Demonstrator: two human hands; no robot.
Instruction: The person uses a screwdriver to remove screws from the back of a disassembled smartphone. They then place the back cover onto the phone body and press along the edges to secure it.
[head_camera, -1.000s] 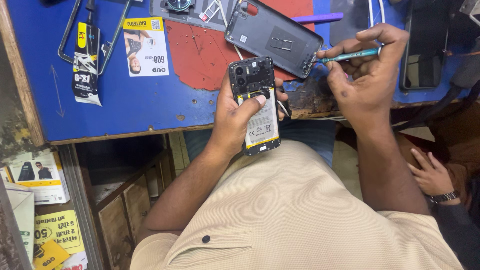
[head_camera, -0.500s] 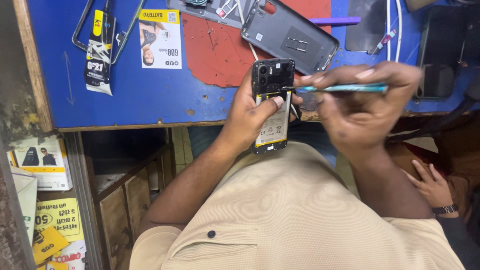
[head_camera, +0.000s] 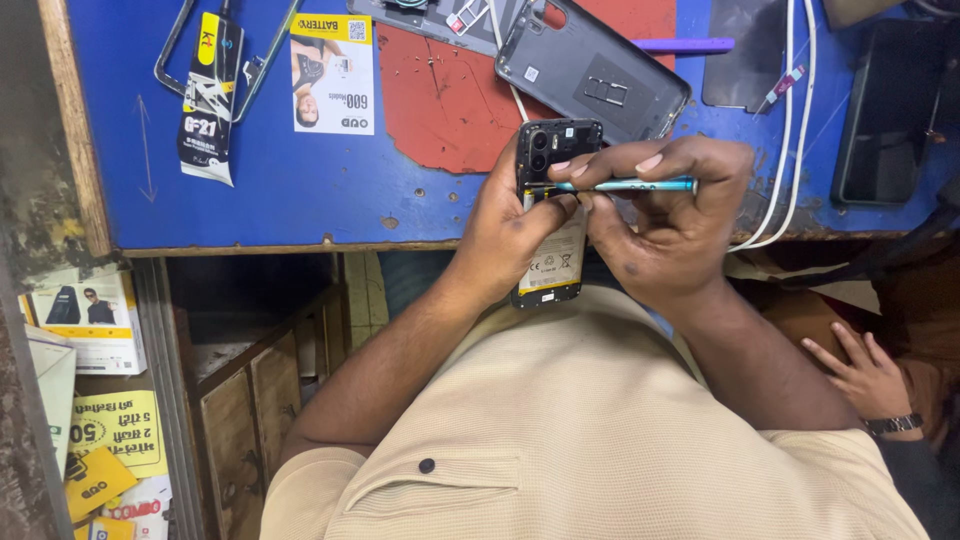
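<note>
With its grey back cover (head_camera: 592, 72) already off and lying just beyond the hands, the opened phone (head_camera: 552, 215) sits gripped in the left hand (head_camera: 510, 225) while the right hand (head_camera: 670, 225) pinches a teal screwdriver (head_camera: 625, 185) across its still-assembled upper part.

My left hand (head_camera: 505, 235) covers the middle of the opened phone (head_camera: 553, 215), so I cannot see the parts beneath it. The screwdriver (head_camera: 625, 185) tip is too small to tell where it touches. The top edge crops the grey back cover (head_camera: 590, 70).
</note>
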